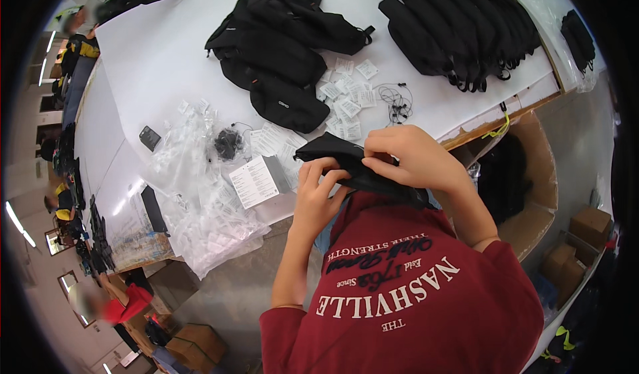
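Just over the table's near edge, in front of my chest, I hold a black fabric bag [335, 149]. My left hand [319, 186] grips its left part with curled fingers. At its upper right side, my right hand [409, 158] pinches the fabric between thumb and fingers; whether a small piece is in that pinch is hidden. A stack of white printed cards [254, 182] stands left of my left hand. Beyond the bag lie small white packets [346, 101] and thin black cords [397, 104].
A heap of black bags [273, 48] occupies the table's middle, with more laid in a row [459, 31] at right. Clear plastic bags [193, 194] spread at left. An open cardboard box [544, 168] with black contents stands right of me. Other people work at far left.
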A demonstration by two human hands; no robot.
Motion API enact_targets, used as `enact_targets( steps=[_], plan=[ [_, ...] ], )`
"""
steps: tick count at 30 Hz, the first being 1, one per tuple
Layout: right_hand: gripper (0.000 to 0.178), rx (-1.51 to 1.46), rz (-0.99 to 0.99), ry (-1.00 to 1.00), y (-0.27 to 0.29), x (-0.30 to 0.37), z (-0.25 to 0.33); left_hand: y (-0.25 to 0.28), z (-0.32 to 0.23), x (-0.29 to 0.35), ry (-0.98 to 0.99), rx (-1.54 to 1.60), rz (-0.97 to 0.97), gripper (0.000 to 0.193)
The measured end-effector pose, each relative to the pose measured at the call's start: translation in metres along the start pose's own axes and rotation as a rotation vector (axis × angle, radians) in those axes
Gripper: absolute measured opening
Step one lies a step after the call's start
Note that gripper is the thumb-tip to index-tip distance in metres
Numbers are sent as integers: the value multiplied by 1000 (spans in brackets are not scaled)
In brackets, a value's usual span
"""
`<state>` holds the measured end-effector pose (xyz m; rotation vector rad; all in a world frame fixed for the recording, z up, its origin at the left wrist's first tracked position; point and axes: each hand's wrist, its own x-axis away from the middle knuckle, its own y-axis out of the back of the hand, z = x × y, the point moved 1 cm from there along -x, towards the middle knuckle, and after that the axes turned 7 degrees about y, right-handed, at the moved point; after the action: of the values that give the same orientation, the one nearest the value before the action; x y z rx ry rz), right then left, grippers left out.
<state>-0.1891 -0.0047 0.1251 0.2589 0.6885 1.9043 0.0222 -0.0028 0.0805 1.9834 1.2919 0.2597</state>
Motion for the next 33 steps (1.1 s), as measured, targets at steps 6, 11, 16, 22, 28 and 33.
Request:
enact_targets(
  steps=[6,11,16,22,28,33],
  plan=[
    [15,-39,-15,18,-2,9,4,0,-6,8,-63,-60,-53,24],
    [13,-56,-9,81,-8,19,1,-3,-6,14,-51,-35,-41,27],
    [14,-121,26,34,-13,25,1,-9,-1,18,-195,-102,-92,31],
    [13,-250,72,-47,-22,27,-3,-9,-2,26,-150,4,-24,29],
    [35,-629,197,-229,-39,58,-43,10,5,50,405,358,240,17],
    [52,-289,359,-289,-46,77,-46,17,23,66,772,612,399,20]
  ],
)
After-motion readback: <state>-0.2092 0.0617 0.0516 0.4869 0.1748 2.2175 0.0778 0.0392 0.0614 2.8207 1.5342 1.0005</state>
